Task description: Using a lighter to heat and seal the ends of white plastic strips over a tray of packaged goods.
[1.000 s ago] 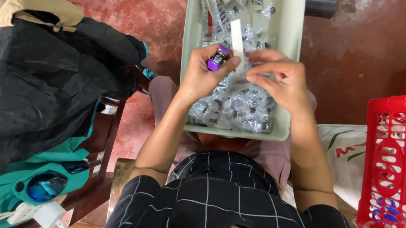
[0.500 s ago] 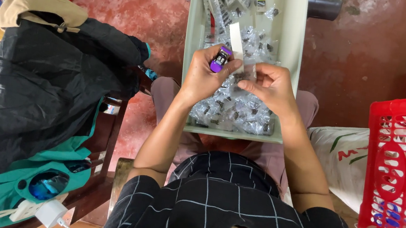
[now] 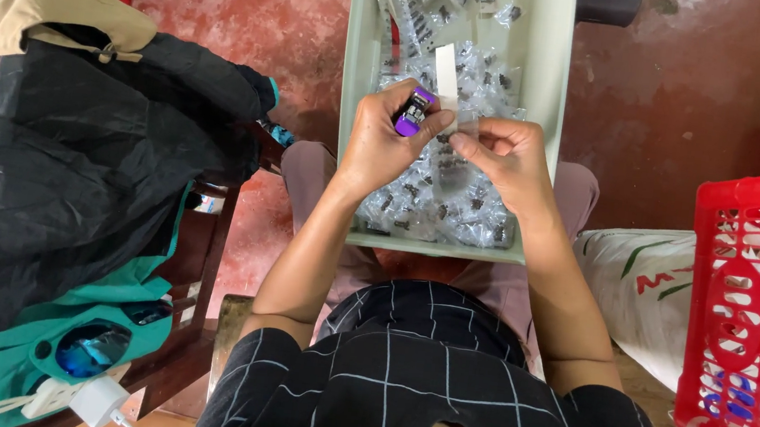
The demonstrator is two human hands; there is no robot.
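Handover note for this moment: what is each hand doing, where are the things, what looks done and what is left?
Left hand: grips a small purple lighter, held over the tray.
Right hand: pinches a small clear packet beside the lighter.
Pale green tray rests on the lap, heaped with small clear packets of dark parts; a white strip lies on them.
Done: cannot tell which packets are finished.
Left: the held packet, possibly more of the heap.

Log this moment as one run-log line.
left hand: holds purple lighter | right hand: pinches clear packet | below: tray of packets
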